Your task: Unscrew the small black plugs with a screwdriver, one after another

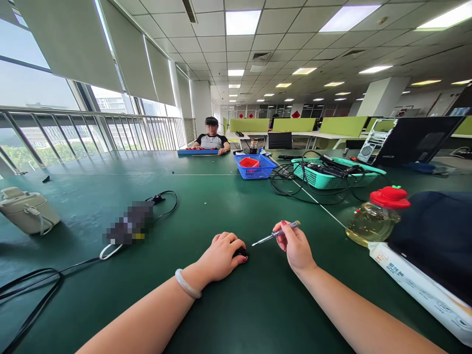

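Note:
My left hand (221,256) rests on the green table, its fingers closed over a small black object (241,252) whose kind I cannot make out; most of it is hidden under the palm and fingers. To its right, my right hand (295,246) pinches a screwdriver (273,236) by its clear handle. The metal shaft points left and slightly down, with the tip a short way from the black object and apart from it.
On the right stand a red-lidded bottle (376,219) and a white wipes pack (420,290). Farther off are a blue basket (256,172), a teal basket (320,179) with cables, and a seated person (212,140). Left, a beige case (29,211) and black cables (47,290).

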A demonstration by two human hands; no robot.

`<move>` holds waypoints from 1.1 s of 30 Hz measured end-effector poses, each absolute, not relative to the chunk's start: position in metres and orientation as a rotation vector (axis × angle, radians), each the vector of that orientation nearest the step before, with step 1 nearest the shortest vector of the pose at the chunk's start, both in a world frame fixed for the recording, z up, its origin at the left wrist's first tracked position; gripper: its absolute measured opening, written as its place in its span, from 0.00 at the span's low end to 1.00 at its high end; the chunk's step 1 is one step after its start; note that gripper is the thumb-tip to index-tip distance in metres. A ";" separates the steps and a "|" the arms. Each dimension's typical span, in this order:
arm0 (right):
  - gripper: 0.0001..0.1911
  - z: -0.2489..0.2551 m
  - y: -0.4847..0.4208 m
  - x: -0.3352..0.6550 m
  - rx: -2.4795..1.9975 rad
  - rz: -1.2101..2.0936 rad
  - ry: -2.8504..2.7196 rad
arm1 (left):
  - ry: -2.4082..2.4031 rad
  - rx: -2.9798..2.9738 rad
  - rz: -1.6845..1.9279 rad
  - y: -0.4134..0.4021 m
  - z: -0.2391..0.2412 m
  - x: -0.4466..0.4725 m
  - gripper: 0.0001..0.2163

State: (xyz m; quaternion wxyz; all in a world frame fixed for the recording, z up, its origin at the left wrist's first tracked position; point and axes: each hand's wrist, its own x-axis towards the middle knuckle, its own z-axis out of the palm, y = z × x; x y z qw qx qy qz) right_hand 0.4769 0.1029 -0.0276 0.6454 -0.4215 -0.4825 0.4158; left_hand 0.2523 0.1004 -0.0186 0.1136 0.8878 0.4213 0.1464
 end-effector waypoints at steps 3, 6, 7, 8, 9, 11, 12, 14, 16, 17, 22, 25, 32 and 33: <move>0.25 -0.026 0.102 0.476 -0.947 0.977 -1.099 | 1.276 2.616 0.398 0.094 -0.017 0.255 0.10; 0.26 -0.023 0.101 0.475 -0.943 1.001 -1.097 | 1.337 2.611 0.369 0.088 -0.015 0.256 0.11; 0.26 -0.023 0.101 0.474 -0.944 1.006 -1.098 | 1.360 2.605 0.357 0.085 -0.014 0.256 0.11; 0.26 -0.022 0.100 0.474 -0.944 1.010 -1.100 | 1.387 2.597 0.344 0.082 -0.013 0.254 0.11; 0.27 -0.022 0.100 0.474 -0.943 1.012 -1.102 | 1.415 2.585 0.333 0.079 -0.012 0.252 0.11; 0.27 -0.021 0.099 0.474 -0.940 1.015 -1.106 | 1.472 2.553 0.315 0.072 -0.010 0.245 0.11; 0.28 -0.021 0.099 0.473 -0.936 1.017 -1.104 | 1.498 2.534 0.305 0.067 -0.009 0.239 0.11; 0.28 -0.020 0.099 0.473 -0.933 1.029 -1.090 | 1.547 2.490 0.282 0.057 -0.007 0.222 0.11; 0.29 -0.020 0.100 0.473 -0.932 1.048 -1.071 | 1.626 2.433 0.260 0.046 -0.007 0.199 0.12; 0.30 -0.020 0.100 0.472 -0.931 1.057 -1.064 | 1.679 2.403 0.255 0.041 -0.007 0.186 0.12; 0.30 -0.020 0.101 0.471 -0.928 1.085 -1.054 | 2.011 2.283 0.259 0.025 -0.014 0.104 0.15; 0.30 -0.021 0.102 0.471 -0.942 1.090 -1.055 | 2.214 2.237 0.224 0.023 -0.020 0.055 0.18; 0.30 -0.023 0.102 0.471 -0.955 1.081 -1.074 | 2.455 2.203 0.456 0.019 -0.023 -0.003 0.22; 0.30 -0.023 0.102 0.471 -0.955 1.078 -1.077 | 2.498 2.165 0.494 0.018 -0.022 -0.004 0.23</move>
